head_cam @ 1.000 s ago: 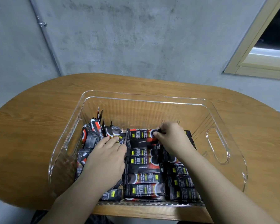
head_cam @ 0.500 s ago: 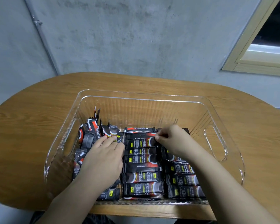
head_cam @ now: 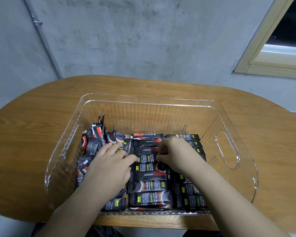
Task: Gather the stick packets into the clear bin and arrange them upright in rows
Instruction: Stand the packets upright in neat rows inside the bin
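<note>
Stick packets (head_cam: 149, 198) fill the near half of a clear bin (head_cam: 225, 151) on an oval wooden desk (head_cam: 24, 151), lying in stacked rows at centre and right, loosely upright at left. Left hand (head_cam: 108, 170) rests flat, fingers spread, on the left group; right hand (head_cam: 176, 154) pinches one packet's end.

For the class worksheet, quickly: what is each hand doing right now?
Left hand: open, fingers spread flat on the black stick packets.
Right hand: fingers pinched on one packet's end.
</note>
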`<state>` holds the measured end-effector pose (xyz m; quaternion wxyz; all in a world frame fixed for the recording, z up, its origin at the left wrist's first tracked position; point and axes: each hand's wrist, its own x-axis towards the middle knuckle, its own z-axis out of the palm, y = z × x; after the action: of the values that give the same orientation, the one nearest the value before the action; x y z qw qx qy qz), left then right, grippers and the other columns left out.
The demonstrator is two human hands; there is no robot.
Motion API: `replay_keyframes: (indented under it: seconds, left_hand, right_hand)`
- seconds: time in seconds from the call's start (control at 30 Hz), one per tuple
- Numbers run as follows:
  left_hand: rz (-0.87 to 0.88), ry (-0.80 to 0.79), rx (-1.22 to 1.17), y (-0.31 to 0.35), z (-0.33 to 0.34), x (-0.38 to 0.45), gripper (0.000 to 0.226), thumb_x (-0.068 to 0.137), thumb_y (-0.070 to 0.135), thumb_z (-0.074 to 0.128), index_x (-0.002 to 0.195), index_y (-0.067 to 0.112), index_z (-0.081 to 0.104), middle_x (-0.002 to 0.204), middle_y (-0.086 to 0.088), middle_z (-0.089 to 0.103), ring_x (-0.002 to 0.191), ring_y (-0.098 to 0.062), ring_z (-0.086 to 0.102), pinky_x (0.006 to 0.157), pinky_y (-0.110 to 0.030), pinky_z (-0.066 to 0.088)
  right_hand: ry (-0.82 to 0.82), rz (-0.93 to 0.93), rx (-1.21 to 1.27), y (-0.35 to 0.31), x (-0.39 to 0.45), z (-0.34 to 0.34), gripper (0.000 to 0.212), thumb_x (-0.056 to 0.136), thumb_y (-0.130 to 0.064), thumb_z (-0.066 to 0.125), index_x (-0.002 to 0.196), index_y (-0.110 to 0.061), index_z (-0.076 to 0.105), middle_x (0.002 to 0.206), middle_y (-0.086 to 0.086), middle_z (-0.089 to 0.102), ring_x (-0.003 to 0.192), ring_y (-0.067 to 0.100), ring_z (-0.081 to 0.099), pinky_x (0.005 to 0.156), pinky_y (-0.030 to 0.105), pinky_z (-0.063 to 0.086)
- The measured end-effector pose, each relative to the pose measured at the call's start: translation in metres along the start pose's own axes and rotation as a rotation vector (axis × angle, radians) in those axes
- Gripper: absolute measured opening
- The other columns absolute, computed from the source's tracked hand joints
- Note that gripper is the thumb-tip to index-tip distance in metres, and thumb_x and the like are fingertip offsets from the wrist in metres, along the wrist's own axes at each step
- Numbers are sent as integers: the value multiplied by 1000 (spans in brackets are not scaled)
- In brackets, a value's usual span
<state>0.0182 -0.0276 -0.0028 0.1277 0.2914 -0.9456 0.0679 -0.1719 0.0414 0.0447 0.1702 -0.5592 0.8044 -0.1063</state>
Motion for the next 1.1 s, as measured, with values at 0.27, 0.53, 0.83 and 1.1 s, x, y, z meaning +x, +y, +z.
replay_keyframes:
  seconds: [0.27, 0.53, 0.83, 1.1]
  left_hand:
    - [18, 27, -4, 0, 2, 1, 41, 55, 25, 87, 93, 35, 75, 77, 11, 72, 97, -25, 69, 96, -38, 28]
    - [26, 31, 6, -1, 2, 1, 43, 57, 25, 86, 97, 37, 75, 77, 10, 71, 98, -28, 68, 98, -39, 28]
    - [35, 49, 29, -1, 2, 1, 46, 56, 26, 86, 99, 35, 75, 77, 13, 71, 98, -27, 68, 97, -39, 27]
    - [32, 27, 4, -1, 2, 2, 46, 56, 27, 86, 99, 36, 74, 77, 14, 72, 98, -25, 68, 98, -40, 32]
  right_hand:
    - [-26, -37, -65, -5, 0, 10, 12, 84, -21, 63, 94, -15, 65, 98, 3, 63, 92, 24, 60, 74, 31, 50]
    - [-11, -115, -20, -6, 0, 10, 9, 83, -21, 64, 92, -20, 64, 89, -4, 57, 88, 18, 57, 71, 29, 46]
    - [-5, -113, -64, -7, 5, 13, 20, 86, -22, 62, 106, -18, 62, 106, 2, 61, 99, 23, 57, 76, 31, 47]
    - [-33, -127, -19, -4, 4, 15, 21, 85, -22, 65, 105, -20, 63, 99, -1, 63, 94, 20, 57, 70, 28, 43]
